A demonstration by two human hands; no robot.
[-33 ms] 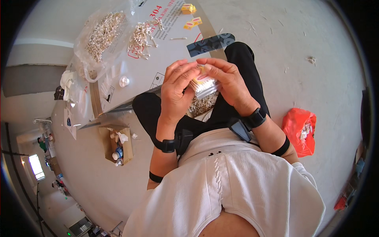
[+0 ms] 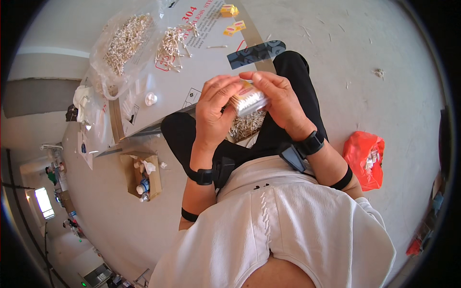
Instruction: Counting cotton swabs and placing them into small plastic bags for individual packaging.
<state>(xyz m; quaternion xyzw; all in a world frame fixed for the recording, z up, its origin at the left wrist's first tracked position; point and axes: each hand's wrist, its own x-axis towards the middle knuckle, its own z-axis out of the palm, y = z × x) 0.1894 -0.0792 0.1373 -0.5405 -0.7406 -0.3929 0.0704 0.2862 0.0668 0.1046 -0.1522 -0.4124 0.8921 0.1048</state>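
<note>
Between my two hands, above my lap, is a clear plastic pack of cotton swabs (image 2: 250,102) with a yellow card showing at its upper side. My left hand (image 2: 214,108) grips the left side, its fingers bent over the top. At the right, my right hand (image 2: 284,102) pinches the upper corner, its thumb lying toward the card. A heap of loose cotton swabs (image 2: 246,127) shows beneath the pack, between my thighs; what holds it is mostly hidden.
On the table (image 2: 163,98) ahead lie a clear bag of swabs (image 2: 126,43), a loose swab pile (image 2: 171,47) and yellow cards (image 2: 234,29). A cardboard box (image 2: 154,180) stands on the floor at left, a red plastic bag (image 2: 350,165) at right.
My right thumb has shifted up a little along the pack. The pack has tilted slightly, and more of the yellow card shows.
</note>
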